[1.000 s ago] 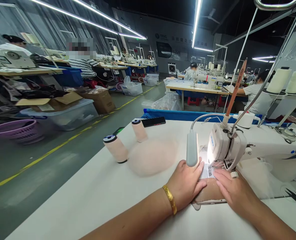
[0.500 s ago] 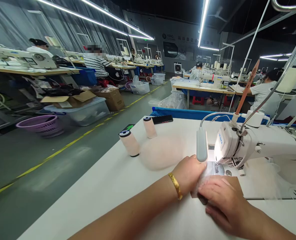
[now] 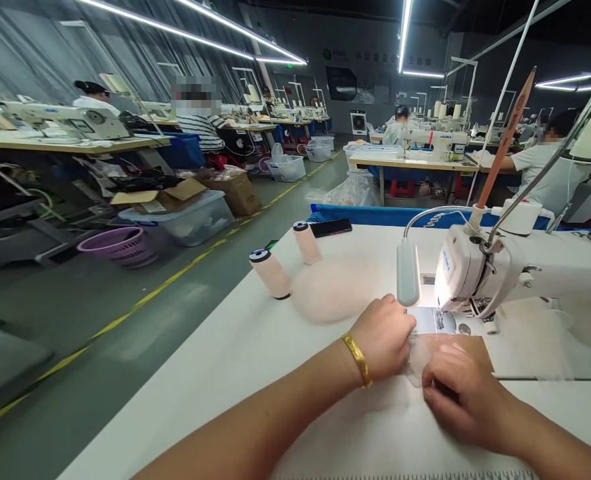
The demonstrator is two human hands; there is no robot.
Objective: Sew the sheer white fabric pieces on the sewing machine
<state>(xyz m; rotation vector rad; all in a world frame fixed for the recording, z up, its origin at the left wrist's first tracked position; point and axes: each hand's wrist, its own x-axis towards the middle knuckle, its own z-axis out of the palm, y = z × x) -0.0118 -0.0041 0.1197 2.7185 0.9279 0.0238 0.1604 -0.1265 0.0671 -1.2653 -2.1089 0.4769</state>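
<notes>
My left hand [image 3: 385, 337], with a gold bracelet on the wrist, is curled shut on a sheer pale fabric piece [image 3: 418, 357] just in front of the needle of the white sewing machine [image 3: 515, 270]. My right hand [image 3: 462, 393] is closed and pinches the same fabric from the right, on a brown pad [image 3: 475, 345] on the white table [image 3: 225, 373]. A grey lamp head [image 3: 408, 273] hangs just above my left hand. A heap of pale pink mesh [image 3: 332, 290] lies to the left of my hands.
Two pink thread cones [image 3: 271, 273] [image 3: 306, 243] stand near the table's left edge, a black phone [image 3: 331, 228] behind them. To the left runs a grey aisle with a yellow line [image 3: 125, 313], a purple basket [image 3: 118, 245] and boxes. Other people sit at machines around.
Both hands went from lying flat on the fabric by the needle to closed, pinching it and drawing it a little toward me. The camera turned slightly left.
</notes>
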